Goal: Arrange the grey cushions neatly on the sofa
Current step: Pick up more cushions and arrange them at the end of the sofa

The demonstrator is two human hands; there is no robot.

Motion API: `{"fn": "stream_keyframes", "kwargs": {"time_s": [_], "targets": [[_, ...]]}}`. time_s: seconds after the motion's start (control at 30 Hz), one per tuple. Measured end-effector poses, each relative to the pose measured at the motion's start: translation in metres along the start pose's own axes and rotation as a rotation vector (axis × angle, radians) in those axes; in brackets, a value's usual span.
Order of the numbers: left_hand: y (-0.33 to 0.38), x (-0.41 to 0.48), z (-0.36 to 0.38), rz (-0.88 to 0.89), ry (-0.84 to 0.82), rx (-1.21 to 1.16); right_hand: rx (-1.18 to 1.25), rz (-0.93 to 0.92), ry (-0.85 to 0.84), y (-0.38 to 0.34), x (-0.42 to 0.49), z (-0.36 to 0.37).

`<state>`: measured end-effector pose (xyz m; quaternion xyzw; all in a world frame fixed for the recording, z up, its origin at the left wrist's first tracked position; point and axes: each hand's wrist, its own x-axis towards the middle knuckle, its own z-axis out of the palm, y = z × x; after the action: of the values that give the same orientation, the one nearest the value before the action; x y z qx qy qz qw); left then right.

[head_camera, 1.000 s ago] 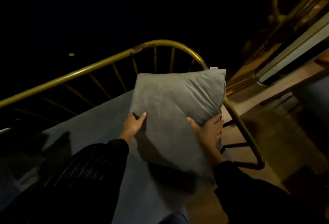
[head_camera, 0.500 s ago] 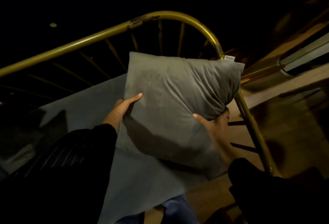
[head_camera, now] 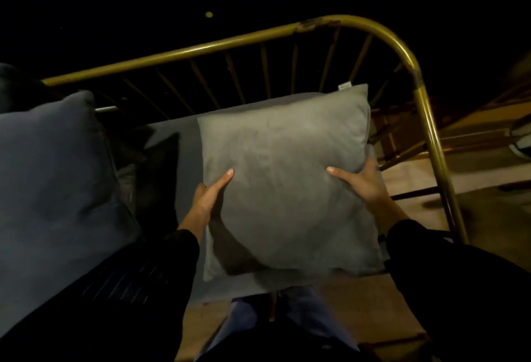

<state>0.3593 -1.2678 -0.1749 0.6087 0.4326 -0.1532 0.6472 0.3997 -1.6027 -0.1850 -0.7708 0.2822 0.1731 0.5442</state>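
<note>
Both hands are clamping the grey cushion (head_camera: 287,177) from either side: the left hand (head_camera: 208,197) is gripping its left edge with the thumb lying across the front, and the right hand (head_camera: 363,183) is gripping the right edge the same way, thumb forward, fingers hidden behind the fabric. The cushion is sitting square between them, face toward the camera, over the right end of the sofa seat (head_camera: 178,143), though whether its lower edge is touching the seat is hard to tell. A small white tag (head_camera: 344,86) is poking up from its top corner, the print too small to read. Just behind and to the right, the brass-coloured frame (head_camera: 402,54) is curving around the sofa's end, thin spindles (head_camera: 265,72) running beneath its rail. Off to the left, a second grey cushion (head_camera: 54,177) is leaning well apart from the held one. Dark striped sleeves (head_camera: 129,284) are filling the lower corners, and beyond the rail everything is disappearing into darkness.
</note>
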Motion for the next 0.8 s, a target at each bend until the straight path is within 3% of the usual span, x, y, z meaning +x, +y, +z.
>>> {"fn": "stream_keyframes", "kwargs": {"time_s": [0.13, 0.3, 0.47, 0.7, 0.8], "targets": [[-0.018, -0.007, -0.035, -0.026, 0.066, -0.001, 0.001, 0.064, -0.081, 0.023, -0.016, 0.023], [-0.038, -0.006, -0.054, -0.113, 0.023, 0.029, -0.061, 0.062, -0.170, 0.072, -0.006, 0.033], [-0.068, 0.003, -0.061, -0.172, 0.048, 0.019, -0.157, 0.034, -0.224, 0.064, -0.016, 0.031], [-0.070, 0.002, -0.060, -0.188, 0.082, 0.036, -0.148, 0.118, -0.216, 0.062, -0.018, 0.032], [-0.091, 0.029, -0.064, -0.200, 0.129, 0.178, -0.187, 0.119, -0.207, 0.078, -0.005, 0.040]]}}
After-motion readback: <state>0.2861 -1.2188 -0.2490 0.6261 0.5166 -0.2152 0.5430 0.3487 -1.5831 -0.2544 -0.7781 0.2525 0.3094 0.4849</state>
